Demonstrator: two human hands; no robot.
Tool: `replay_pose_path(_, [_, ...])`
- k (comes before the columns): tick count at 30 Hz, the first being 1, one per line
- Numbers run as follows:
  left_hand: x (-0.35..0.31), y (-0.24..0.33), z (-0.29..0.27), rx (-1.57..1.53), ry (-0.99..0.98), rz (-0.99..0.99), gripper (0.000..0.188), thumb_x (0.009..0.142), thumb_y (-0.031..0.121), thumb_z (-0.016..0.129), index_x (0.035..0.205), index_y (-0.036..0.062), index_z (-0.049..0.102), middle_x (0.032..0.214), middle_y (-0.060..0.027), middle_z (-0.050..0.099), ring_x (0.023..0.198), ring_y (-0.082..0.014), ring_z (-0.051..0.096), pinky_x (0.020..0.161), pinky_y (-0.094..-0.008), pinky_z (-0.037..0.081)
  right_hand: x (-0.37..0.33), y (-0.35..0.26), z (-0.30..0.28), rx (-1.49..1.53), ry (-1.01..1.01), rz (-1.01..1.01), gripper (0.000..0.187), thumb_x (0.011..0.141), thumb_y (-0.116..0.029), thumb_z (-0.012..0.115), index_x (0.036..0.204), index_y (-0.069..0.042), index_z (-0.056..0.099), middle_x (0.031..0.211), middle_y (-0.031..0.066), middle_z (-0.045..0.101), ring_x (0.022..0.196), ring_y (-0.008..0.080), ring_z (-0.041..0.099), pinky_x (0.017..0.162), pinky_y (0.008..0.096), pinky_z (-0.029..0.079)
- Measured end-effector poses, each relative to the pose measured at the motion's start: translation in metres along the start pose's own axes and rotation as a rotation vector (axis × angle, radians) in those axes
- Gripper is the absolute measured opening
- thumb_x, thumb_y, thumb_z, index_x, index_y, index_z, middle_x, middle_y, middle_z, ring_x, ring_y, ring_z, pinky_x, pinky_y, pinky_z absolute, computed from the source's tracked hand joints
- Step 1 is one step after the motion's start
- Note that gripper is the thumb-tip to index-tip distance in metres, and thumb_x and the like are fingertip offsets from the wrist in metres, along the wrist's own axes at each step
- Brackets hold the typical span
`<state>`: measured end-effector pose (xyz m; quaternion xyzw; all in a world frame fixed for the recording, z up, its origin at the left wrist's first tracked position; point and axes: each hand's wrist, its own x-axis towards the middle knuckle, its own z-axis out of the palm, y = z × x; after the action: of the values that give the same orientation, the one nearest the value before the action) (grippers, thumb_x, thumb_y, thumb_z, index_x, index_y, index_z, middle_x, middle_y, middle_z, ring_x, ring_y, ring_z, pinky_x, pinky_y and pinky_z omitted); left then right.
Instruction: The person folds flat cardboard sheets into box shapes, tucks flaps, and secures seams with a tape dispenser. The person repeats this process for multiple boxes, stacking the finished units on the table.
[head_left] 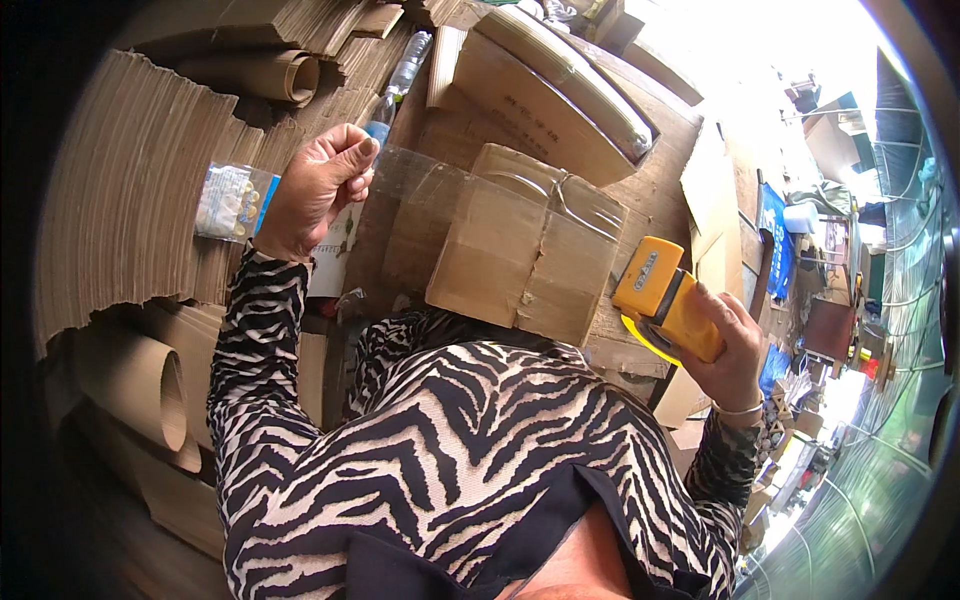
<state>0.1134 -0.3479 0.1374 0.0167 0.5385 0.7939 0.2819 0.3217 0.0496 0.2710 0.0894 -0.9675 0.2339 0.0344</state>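
Observation:
My left hand [318,190] is raised on the left, fingers and thumb pinching the end of a strip of clear packing tape [425,180]. The strip stretches rightward from the fingers toward a brown cardboard box [480,260]; past there it is hard to follow. That box sits close against my body, with a taped seam and creased flaps on its upper side. To its right, my right hand [728,345] is closed round a yellow-orange tape dispenser [665,298]. The dispenser is held apart from the box, and a bright yellow rim shows along its lower side.
Stacked flat cardboard [145,190] rises at the left, with a clear packet [237,203] beside my left wrist. A plastic bottle [405,70] lies beyond my left hand. Another carton [545,100] stands on the wooden table [665,195] behind the box. Curled cardboard [135,385] lies lower left.

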Motion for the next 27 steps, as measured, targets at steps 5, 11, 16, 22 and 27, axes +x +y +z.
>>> replay_pose_path(5, [0.010,-0.063,-0.010,-0.039,-0.009,-0.157,0.019,0.094,0.024,0.065,0.091,0.0067,0.058,0.072,0.0042,0.051,0.059,-0.0044,0.045,0.054,-0.0204,0.041,-0.001,0.014,0.016,0.119,-0.078,0.029,0.073,0.056,0.006,0.080,0.125,-0.007,0.063,0.092,0.0109,0.062,0.081,0.0239,0.063,0.072,0.0325,0.052])
replay_pose_path(11, [-0.002,-0.123,0.047,-0.257,-0.079,-0.360,0.032,0.092,0.037,0.067,0.097,0.0064,0.058,0.084,0.0000,0.062,0.068,-0.0077,0.056,0.061,-0.0235,0.048,-0.015,0.028,0.022,0.151,-0.093,0.046,0.072,0.059,0.006,0.080,0.127,-0.009,0.061,0.092,0.0103,0.062,0.081,0.0235,0.062,0.073,0.0313,0.051])
replay_pose_path(16, [-0.008,-0.134,0.048,-0.105,-0.006,-0.324,0.058,0.087,0.045,0.071,0.120,0.0029,0.048,0.082,-0.0003,0.059,0.068,-0.0074,0.053,0.061,-0.0225,0.046,-0.017,0.030,0.024,0.164,-0.065,0.005,0.071,0.060,0.005,0.080,0.127,-0.007,0.061,0.092,0.0110,0.061,0.081,0.0240,0.061,0.073,0.0314,0.051])
replay_pose_path(22, [-0.008,-0.179,0.035,0.089,0.127,-0.196,0.088,0.089,0.049,0.065,0.145,0.0006,0.019,0.088,-0.0023,0.057,0.067,-0.0067,0.050,0.058,-0.0215,0.043,-0.020,0.040,0.033,0.243,-0.031,-0.004,0.071,0.060,0.002,0.082,0.127,-0.005,0.061,0.093,0.0121,0.061,0.081,0.0247,0.061,0.073,0.0318,0.050])
replay_pose_path(27, [0.004,-0.116,0.073,0.062,0.178,0.187,0.079,0.099,0.056,0.038,0.154,0.0078,0.006,0.153,-0.0158,0.026,0.138,-0.0258,0.033,0.109,-0.0385,0.033,-0.027,0.045,0.040,0.233,-0.002,-0.011,0.070,0.062,0.001,0.082,0.128,-0.004,0.060,0.093,0.0121,0.062,0.081,0.0248,0.062,0.073,0.0313,0.051])
